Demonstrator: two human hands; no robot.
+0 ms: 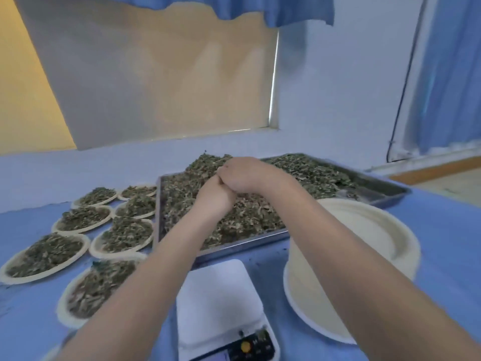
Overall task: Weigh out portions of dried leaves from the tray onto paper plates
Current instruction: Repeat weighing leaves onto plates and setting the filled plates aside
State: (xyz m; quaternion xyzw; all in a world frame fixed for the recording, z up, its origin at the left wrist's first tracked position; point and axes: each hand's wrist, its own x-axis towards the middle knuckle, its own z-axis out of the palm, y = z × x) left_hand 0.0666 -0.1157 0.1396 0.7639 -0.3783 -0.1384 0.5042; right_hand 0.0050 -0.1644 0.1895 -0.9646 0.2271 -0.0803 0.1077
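Note:
A metal tray (385,196) heaped with dried green leaves (307,173) sits at the middle of the blue table. Both my hands are down in the heap, side by side and touching. My left hand (216,196) and my right hand (247,175) curl around a bunch of leaves raised above the pile. A white scale (218,303) with a bare platform stands in front of the tray, below my forearms. A stack of bare paper plates (364,256) stands right of the scale.
Several paper plates filled with leaves (46,254) cover the table to the left of the tray. A wall with a window and blue curtains rises behind the table. A dark cable (400,100) hangs on the wall at right.

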